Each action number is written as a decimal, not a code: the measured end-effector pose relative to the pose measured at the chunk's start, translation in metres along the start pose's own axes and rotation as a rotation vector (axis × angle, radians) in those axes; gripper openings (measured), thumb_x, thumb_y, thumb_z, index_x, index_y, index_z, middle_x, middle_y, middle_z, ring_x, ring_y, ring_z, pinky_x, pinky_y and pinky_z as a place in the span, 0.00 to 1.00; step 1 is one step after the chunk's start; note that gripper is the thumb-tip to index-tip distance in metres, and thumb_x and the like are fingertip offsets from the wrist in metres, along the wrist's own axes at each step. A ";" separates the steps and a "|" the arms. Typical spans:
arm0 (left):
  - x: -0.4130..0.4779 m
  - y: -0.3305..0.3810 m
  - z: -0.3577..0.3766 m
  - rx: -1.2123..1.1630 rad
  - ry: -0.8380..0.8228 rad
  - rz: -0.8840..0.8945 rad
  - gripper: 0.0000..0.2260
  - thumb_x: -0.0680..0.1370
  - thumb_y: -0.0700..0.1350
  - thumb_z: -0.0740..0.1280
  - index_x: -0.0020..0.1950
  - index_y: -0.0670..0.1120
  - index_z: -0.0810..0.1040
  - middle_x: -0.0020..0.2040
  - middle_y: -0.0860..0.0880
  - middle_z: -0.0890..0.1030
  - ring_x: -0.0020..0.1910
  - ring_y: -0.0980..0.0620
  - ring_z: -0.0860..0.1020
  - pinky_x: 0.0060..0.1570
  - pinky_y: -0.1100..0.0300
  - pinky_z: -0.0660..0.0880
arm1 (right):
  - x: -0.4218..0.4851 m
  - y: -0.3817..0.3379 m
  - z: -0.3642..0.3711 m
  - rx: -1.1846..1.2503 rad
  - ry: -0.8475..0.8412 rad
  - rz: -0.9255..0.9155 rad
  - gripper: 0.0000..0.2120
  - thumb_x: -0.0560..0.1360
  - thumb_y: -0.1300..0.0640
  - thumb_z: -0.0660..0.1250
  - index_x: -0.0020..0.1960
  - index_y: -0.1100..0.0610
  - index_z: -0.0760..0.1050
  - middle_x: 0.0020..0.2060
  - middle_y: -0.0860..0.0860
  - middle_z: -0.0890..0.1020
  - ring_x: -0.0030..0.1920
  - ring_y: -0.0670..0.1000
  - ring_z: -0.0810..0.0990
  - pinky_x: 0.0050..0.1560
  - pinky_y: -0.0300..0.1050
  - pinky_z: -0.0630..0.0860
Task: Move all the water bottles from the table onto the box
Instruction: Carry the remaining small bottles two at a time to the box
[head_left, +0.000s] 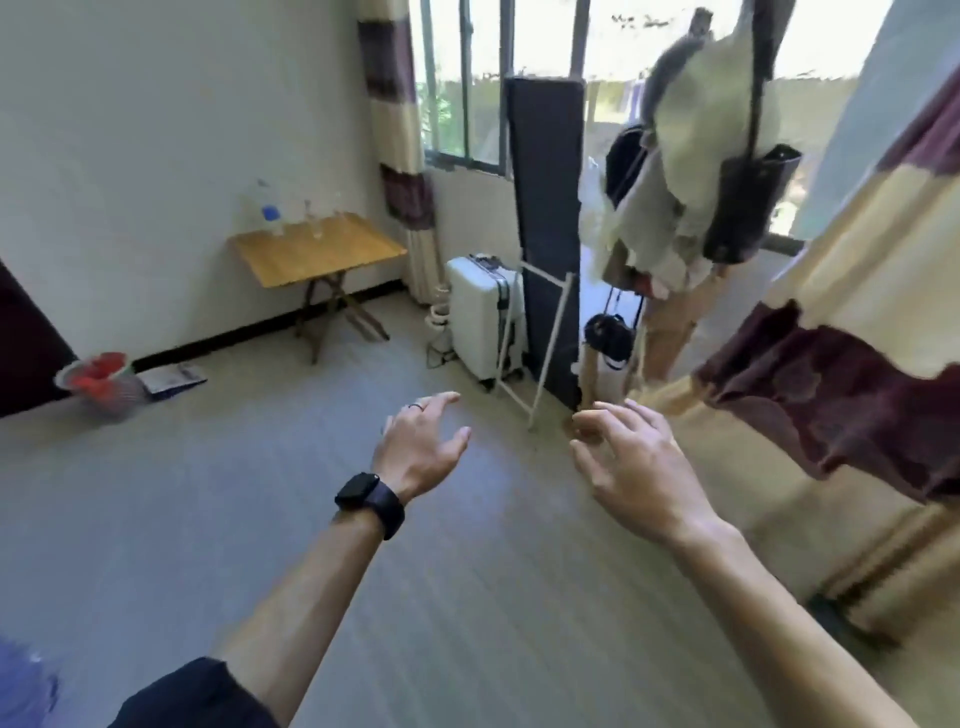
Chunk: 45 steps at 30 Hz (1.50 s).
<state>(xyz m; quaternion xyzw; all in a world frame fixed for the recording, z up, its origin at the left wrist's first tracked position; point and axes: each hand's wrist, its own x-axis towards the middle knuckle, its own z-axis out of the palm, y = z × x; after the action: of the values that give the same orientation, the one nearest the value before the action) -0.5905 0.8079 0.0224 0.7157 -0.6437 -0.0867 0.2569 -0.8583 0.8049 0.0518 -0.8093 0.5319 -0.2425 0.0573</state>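
Observation:
A small wooden folding table (322, 254) stands against the far wall. A large clear water bottle (265, 208) with a blue label rests on its back edge, and smaller clear bottles (316, 221) stand beside it, blurred. My left hand (418, 449), with a black watch on the wrist and a ring, is stretched out over the floor, fingers relaxed and holding nothing. My right hand (631, 467) reaches forward beside it, fingers spread and empty. Both hands are far from the table. No box is in view.
A white suitcase (483, 317) and a tall dark panel (548, 228) stand by the window. A coat rack (701, 156) with clothes and bags is at the right, a striped curtain (831, 364) in front of it. A red-lined bin (101, 382) sits at the left wall.

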 end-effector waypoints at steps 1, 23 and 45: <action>0.014 -0.025 -0.018 0.016 0.033 -0.034 0.23 0.78 0.55 0.67 0.73 0.51 0.71 0.68 0.47 0.77 0.67 0.45 0.74 0.67 0.48 0.70 | 0.032 -0.021 0.012 0.002 -0.006 -0.059 0.17 0.78 0.44 0.65 0.64 0.48 0.77 0.66 0.48 0.79 0.73 0.54 0.67 0.77 0.49 0.59; 0.402 -0.223 -0.198 0.245 0.403 -0.274 0.26 0.79 0.53 0.67 0.76 0.51 0.67 0.71 0.45 0.74 0.70 0.44 0.71 0.68 0.51 0.66 | 0.563 -0.151 0.129 0.173 0.049 -0.410 0.25 0.79 0.38 0.58 0.72 0.46 0.70 0.71 0.44 0.74 0.78 0.49 0.57 0.73 0.46 0.60; 0.823 -0.473 -0.142 0.148 0.260 -0.371 0.21 0.81 0.54 0.64 0.74 0.53 0.70 0.72 0.51 0.73 0.70 0.49 0.71 0.67 0.59 0.66 | 1.010 -0.170 0.371 0.130 -0.099 -0.465 0.24 0.80 0.37 0.58 0.70 0.48 0.72 0.70 0.44 0.75 0.79 0.46 0.58 0.76 0.46 0.60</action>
<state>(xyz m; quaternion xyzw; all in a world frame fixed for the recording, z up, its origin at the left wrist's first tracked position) 0.0177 0.0680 0.0864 0.8436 -0.4675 0.0079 0.2640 -0.2287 -0.0816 0.1217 -0.9155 0.3112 -0.2429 0.0780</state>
